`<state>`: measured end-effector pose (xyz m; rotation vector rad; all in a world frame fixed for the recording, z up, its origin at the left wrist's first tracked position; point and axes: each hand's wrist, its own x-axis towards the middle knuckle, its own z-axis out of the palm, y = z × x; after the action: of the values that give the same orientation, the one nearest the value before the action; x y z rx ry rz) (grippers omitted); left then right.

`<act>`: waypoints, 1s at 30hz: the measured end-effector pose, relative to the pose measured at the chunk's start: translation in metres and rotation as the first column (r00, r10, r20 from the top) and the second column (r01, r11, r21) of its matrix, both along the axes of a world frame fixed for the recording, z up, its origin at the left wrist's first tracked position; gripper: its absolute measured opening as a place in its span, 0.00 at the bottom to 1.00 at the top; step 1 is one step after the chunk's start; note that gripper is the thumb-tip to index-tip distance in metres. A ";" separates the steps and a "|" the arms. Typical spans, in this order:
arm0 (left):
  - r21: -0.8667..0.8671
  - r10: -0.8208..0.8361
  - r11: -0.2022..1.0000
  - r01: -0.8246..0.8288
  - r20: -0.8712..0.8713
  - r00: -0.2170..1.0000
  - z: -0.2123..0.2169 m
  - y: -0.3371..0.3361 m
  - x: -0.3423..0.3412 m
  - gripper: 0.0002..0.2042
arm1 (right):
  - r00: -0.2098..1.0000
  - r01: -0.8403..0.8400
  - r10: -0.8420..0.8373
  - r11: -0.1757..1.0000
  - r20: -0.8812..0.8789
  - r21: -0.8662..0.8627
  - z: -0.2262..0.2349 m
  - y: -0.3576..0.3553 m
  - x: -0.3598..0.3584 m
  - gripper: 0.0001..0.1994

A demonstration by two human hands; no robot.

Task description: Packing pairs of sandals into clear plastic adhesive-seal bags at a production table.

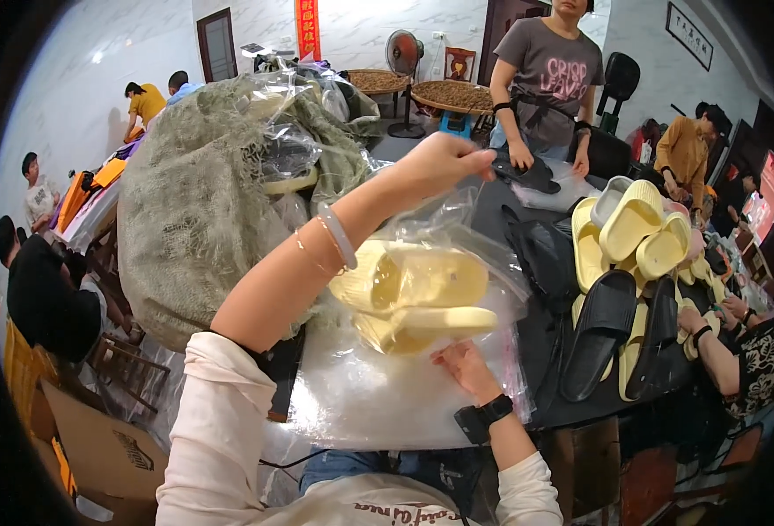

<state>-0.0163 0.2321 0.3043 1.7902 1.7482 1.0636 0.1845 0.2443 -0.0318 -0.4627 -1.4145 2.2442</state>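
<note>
I count two yellow slippers (448, 279) in the middle, one left hand (470, 158) and one right hand (466, 366). There is one big sack (185, 202). The pile on the right has two black slippers (599, 324) on its front. It has maybe five or more yellow ones (632, 230), but they overlap, so I can't be sure. Farther back are two round trays (452, 95), one fan (403, 54) and one red banner (307, 33).
</note>
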 end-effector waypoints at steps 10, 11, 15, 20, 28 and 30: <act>0.360 -0.592 0.734 0.576 -0.076 0.803 -0.012 -0.059 0.005 0.13 | 0.991 0.013 -0.025 0.995 -0.131 -0.094 0.007 -0.004 -0.001 0.17; 0.293 -0.650 0.722 0.627 -0.023 0.759 -0.016 -0.075 -0.006 0.14 | 0.994 -0.002 -0.016 0.986 -0.105 -0.167 0.010 -0.001 -0.002 0.17; -0.190 -0.380 0.923 0.334 -0.327 0.865 -0.069 -0.127 -0.061 0.13 | 0.989 0.104 -0.129 0.954 -0.071 -0.282 0.030 -0.010 -0.008 0.18; -0.671 -0.596 0.739 0.064 -0.607 0.526 -0.142 -0.236 -0.117 0.15 | 0.990 0.092 -0.118 0.958 -0.082 -0.271 0.027 -0.006 -0.009 0.16; -0.355 -0.389 0.714 -0.603 -0.918 0.079 -0.213 -0.391 -0.109 0.12 | 0.991 0.103 -0.119 0.967 -0.054 -0.234 0.026 -0.008 -0.003 0.14; 0.077 -0.131 0.873 -0.481 -0.914 -0.384 -0.233 -0.415 -0.096 0.13 | 0.992 0.107 -0.120 0.962 -0.039 -0.252 0.028 -0.007 -0.004 0.14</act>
<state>-0.1122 -0.1834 0.0716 2.0633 2.7843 -1.6719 0.1807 0.2373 -0.0039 -0.5456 -1.0542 2.3316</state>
